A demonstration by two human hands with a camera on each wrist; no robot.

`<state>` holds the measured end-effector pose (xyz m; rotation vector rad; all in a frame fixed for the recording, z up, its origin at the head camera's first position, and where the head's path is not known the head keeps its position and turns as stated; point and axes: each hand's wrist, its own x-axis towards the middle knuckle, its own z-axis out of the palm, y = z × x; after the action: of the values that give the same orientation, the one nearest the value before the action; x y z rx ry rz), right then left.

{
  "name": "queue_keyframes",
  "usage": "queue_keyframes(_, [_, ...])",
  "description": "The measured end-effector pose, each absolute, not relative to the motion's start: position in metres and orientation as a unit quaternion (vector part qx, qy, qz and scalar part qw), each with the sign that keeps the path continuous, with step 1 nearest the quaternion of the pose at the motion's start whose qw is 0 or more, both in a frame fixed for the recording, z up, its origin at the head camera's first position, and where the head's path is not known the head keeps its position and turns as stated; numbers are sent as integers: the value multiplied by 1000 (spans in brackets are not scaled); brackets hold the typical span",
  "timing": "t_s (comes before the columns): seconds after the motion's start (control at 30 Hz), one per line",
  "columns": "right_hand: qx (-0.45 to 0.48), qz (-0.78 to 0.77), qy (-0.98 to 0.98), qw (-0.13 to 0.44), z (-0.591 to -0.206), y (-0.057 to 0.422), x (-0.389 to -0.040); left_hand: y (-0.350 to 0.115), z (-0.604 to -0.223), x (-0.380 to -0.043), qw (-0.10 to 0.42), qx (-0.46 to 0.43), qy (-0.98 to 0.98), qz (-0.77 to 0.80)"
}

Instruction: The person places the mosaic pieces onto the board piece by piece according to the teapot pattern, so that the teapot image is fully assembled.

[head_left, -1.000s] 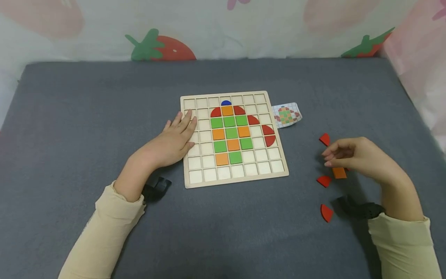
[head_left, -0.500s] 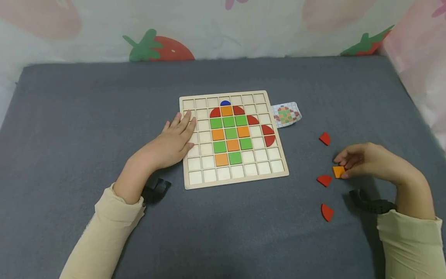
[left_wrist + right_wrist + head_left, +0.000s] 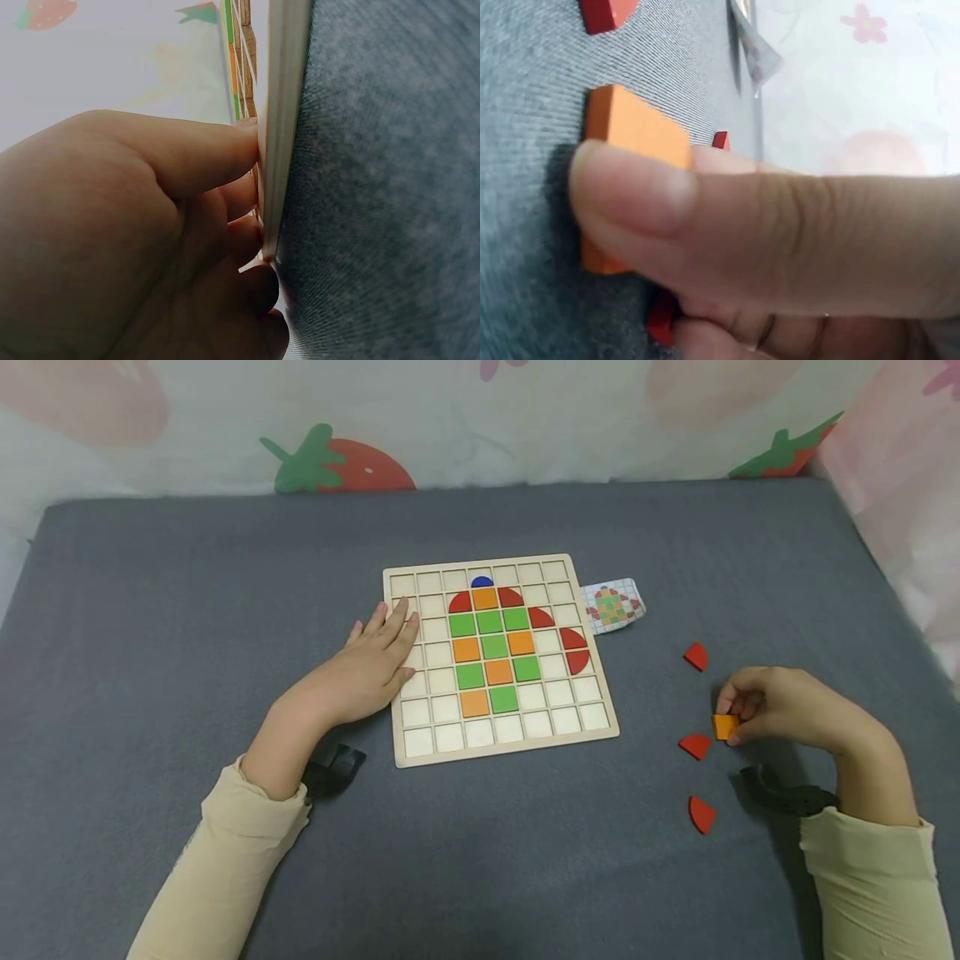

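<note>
My left hand [image 3: 360,672] lies with spread fingers over the left edge of a wooden grid board [image 3: 442,750]. In the left wrist view its thumb [image 3: 214,154] touches the board's rim. Set in the board are green squares [image 3: 494,647], orange squares [image 3: 498,672], red quarter-round tiles [image 3: 577,662] and a blue half-round piece [image 3: 482,582]. Right of the board, my right hand [image 3: 795,706] pinches an orange square tile [image 3: 723,727] between thumb and fingers. Below that thumb, the right wrist view shows a red tile [image 3: 661,316] against the curled fingers; I cannot tell whether they hold it.
Loose red quarter-round tiles lie on the grey cloth [image 3: 570,860] near my right hand: one farther back [image 3: 696,657], one beside the orange square [image 3: 695,746], one nearer me [image 3: 702,815]. A printed pattern card [image 3: 615,605] pokes out from the board's right side.
My right hand came down onto the orange square tile, drew back to the right, and now pinches it slightly farther left. My left hand stays on the board.
</note>
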<state>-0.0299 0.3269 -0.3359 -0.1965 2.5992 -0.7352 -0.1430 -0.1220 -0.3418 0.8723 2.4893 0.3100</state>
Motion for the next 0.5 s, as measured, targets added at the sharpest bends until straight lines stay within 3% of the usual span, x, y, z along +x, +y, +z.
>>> queue_keyframes(0.5, [-56, -283, 933, 213, -338, 314, -36, -121, -339, -141, 234, 322, 910, 116])
